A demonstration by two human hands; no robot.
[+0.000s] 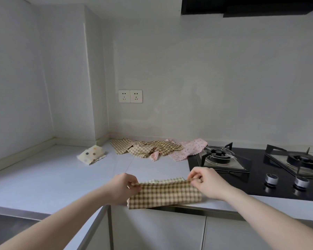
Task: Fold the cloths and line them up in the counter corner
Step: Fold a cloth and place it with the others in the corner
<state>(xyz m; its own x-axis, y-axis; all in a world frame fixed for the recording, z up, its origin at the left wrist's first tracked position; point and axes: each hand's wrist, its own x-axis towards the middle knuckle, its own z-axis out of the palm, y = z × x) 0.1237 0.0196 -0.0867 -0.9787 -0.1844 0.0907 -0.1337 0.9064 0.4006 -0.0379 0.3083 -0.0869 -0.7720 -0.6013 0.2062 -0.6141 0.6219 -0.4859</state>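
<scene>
A brown-and-cream checked fabric cloth (pixel 163 193), folded over, is held at the front edge of the pale grey counter (pixel 43 177). Its upper left corner is pinched by the left hand (pixel 124 186), its upper right corner by the right hand (pixel 204 181). A folded cream dotted cloth (pixel 91 154) is noted near the corner. Unfolded checked cloths (pixel 145 147) and a pink floral cloth (pixel 190 148) are heaped beside the black glass gas hob (pixel 257 170).

One head-worn wide-angle view faces forward and down along the pale grey stone worktop (pixel 43 177) toward the white wall corner (pixel 101 87), at arm's reach.
</scene>
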